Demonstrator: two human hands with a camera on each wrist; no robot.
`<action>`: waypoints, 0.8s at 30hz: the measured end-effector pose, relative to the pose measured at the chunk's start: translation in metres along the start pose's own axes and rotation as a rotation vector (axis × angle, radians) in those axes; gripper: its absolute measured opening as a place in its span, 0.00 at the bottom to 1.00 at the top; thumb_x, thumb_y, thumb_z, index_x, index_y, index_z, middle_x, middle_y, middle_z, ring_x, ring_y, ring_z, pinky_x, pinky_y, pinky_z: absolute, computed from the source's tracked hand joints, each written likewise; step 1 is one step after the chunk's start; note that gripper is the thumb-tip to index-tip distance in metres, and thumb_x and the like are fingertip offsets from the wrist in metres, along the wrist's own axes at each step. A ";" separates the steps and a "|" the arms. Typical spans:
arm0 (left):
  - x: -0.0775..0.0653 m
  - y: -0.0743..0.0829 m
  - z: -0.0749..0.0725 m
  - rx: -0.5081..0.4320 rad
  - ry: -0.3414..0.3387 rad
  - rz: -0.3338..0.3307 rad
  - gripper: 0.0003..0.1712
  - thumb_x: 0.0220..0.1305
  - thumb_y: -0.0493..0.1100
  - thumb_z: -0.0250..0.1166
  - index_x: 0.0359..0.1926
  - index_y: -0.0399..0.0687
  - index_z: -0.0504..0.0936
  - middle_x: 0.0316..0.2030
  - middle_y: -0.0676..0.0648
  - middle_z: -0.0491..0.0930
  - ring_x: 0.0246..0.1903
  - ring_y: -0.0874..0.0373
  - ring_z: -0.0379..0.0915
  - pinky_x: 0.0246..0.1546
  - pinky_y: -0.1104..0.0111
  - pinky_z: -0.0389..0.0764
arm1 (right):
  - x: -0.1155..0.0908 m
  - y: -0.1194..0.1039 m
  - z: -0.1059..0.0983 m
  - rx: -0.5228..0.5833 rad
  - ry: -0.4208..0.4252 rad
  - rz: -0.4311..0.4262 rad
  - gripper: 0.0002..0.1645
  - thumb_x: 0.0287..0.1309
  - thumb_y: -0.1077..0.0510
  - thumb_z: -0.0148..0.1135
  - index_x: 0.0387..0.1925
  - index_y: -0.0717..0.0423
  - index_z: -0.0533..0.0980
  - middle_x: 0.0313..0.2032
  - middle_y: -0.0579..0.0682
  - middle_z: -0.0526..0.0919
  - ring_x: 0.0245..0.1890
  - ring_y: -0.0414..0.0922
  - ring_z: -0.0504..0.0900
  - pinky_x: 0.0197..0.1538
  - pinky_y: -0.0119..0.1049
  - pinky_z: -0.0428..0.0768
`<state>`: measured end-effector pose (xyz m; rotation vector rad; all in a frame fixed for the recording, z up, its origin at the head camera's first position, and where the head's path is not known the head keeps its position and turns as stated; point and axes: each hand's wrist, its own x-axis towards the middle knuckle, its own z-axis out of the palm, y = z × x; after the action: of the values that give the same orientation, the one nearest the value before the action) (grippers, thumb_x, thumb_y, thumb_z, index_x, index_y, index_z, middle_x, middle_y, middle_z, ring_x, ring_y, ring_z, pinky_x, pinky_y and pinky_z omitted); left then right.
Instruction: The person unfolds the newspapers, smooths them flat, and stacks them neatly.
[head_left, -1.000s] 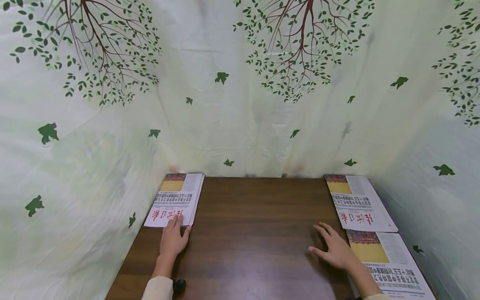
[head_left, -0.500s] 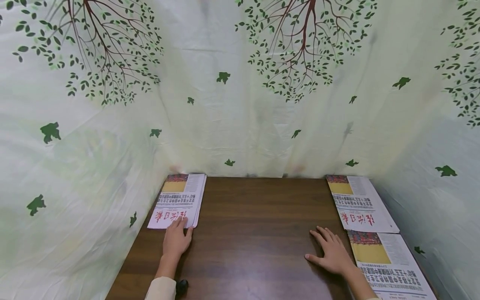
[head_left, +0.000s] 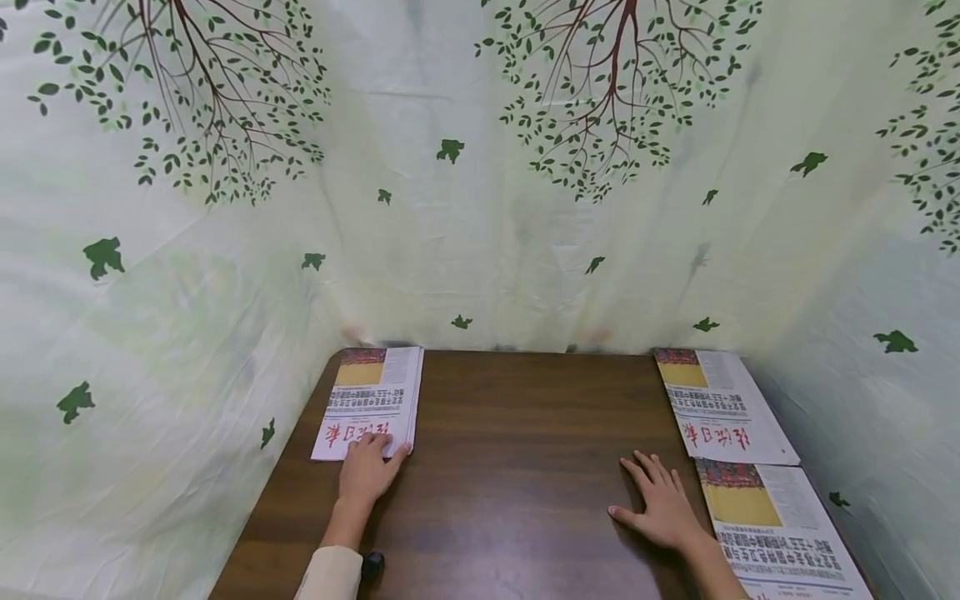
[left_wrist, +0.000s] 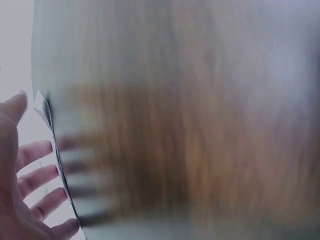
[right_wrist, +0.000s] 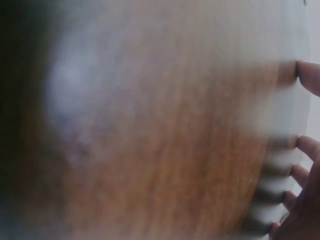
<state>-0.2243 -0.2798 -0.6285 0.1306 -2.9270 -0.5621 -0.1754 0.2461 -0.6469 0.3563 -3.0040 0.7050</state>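
On the left of the table lies a small stack of folded newspapers (head_left: pixel 371 402), with a colour picture and red characters on its top sheet. My left hand (head_left: pixel 366 473) rests on the stack's near edge, fingers over the paper and thumb at its right corner. In the left wrist view, the fingers (left_wrist: pixel 48 202) are spread along a paper edge, and a corner lifts slightly by the thumb. My right hand (head_left: pixel 662 507) rests on the table with fingers spread, holding nothing. The right wrist view shows those fingertips (right_wrist: pixel 308 146) against the tabletop, partly blurred.
Two more newspaper stacks line the table's right side, one at the back (head_left: pixel 738 408) and one nearer (head_left: pixel 780 537). The brown wooden table (head_left: pixel 525 433) lies between the stacks. A leaf-printed curtain (head_left: pixel 525 250) hangs behind and at both sides.
My left hand has moved to the right, and the left newspaper stack has slid with it away from the left table edge. My right hand has shifted slightly left.
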 end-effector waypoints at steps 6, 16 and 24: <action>-0.002 0.013 0.011 0.046 0.044 0.012 0.32 0.60 0.60 0.73 0.52 0.37 0.83 0.51 0.31 0.80 0.49 0.30 0.73 0.51 0.41 0.74 | 0.001 -0.001 -0.001 0.015 -0.007 -0.005 0.54 0.55 0.28 0.68 0.74 0.54 0.68 0.75 0.65 0.64 0.75 0.72 0.56 0.69 0.78 0.51; -0.012 0.042 0.026 0.059 0.099 0.047 0.30 0.60 0.59 0.72 0.49 0.38 0.84 0.48 0.33 0.81 0.45 0.33 0.73 0.47 0.44 0.74 | -0.001 0.001 0.001 0.018 -0.006 0.024 0.54 0.54 0.27 0.67 0.74 0.52 0.68 0.75 0.64 0.64 0.76 0.72 0.55 0.70 0.77 0.50; -0.024 0.066 0.038 0.028 0.141 0.049 0.28 0.56 0.56 0.76 0.47 0.37 0.84 0.47 0.34 0.82 0.44 0.34 0.73 0.46 0.46 0.73 | 0.000 -0.003 0.002 -0.009 0.027 0.032 0.54 0.51 0.26 0.69 0.72 0.52 0.71 0.74 0.64 0.67 0.75 0.71 0.58 0.69 0.77 0.53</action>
<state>-0.2103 -0.2022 -0.6418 0.0968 -2.7936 -0.4837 -0.1746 0.2426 -0.6477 0.2964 -2.9932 0.6932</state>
